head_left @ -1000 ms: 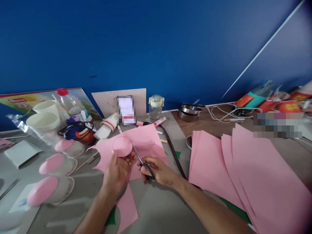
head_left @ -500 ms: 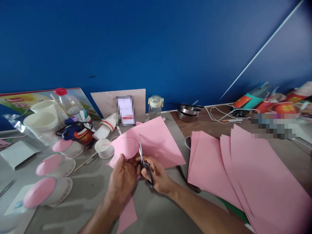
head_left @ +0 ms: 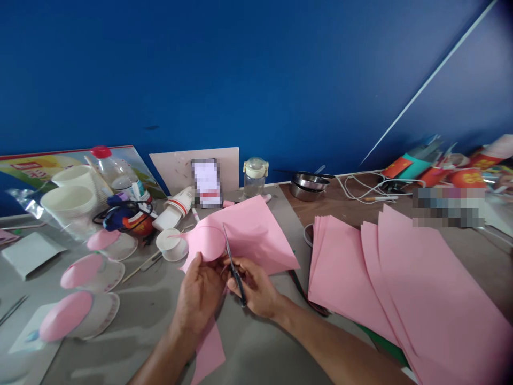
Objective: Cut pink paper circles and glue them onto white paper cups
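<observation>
My left hand (head_left: 204, 286) pinches the lower edge of a pink paper sheet (head_left: 260, 235), its thumb on a round outlined part of it. In my right hand (head_left: 254, 289) is a pair of scissors (head_left: 235, 272) with dark handles. The blades point up and away, along the right side of the circle, and look nearly closed. Under my left wrist lies a loose pink paper strip (head_left: 210, 350). A small white paper cup (head_left: 172, 245) stands just left of the sheet.
At left are several bowl-like pieces with pink tops (head_left: 66, 315), stacked paper cups (head_left: 69, 200) and a bottle (head_left: 120, 174). A phone (head_left: 207, 182) and glass jar (head_left: 255, 179) stand behind. Pink sheets (head_left: 425, 289) fill the right, near metal bowls (head_left: 308, 184).
The scissors have turned and their blades have come closer together. The pink sheet has shifted slightly left, its right corner included. My left hand stays nearly in place.
</observation>
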The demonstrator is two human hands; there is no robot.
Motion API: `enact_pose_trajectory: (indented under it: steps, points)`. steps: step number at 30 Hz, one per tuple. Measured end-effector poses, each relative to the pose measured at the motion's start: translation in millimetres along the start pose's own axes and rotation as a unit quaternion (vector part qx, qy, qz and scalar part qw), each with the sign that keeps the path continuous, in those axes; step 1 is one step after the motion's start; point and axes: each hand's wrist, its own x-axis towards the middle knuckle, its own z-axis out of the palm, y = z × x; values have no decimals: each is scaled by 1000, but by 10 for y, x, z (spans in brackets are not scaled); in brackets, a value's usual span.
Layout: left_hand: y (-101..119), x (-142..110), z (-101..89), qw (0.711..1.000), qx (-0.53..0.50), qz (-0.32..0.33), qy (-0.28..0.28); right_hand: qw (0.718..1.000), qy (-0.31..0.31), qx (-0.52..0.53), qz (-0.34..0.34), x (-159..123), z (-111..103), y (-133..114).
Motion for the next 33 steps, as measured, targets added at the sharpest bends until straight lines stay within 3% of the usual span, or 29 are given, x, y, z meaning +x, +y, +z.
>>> enact_pose_trajectory:
  steps: [11,33]
  points:
    - [-34,8,-23,997,-22,42,-66,1000,-6,2,21,-3,-3,101]
    - [-84,17,-39,999,-28,28,21,1000,9,-17,1,-13,46,101]
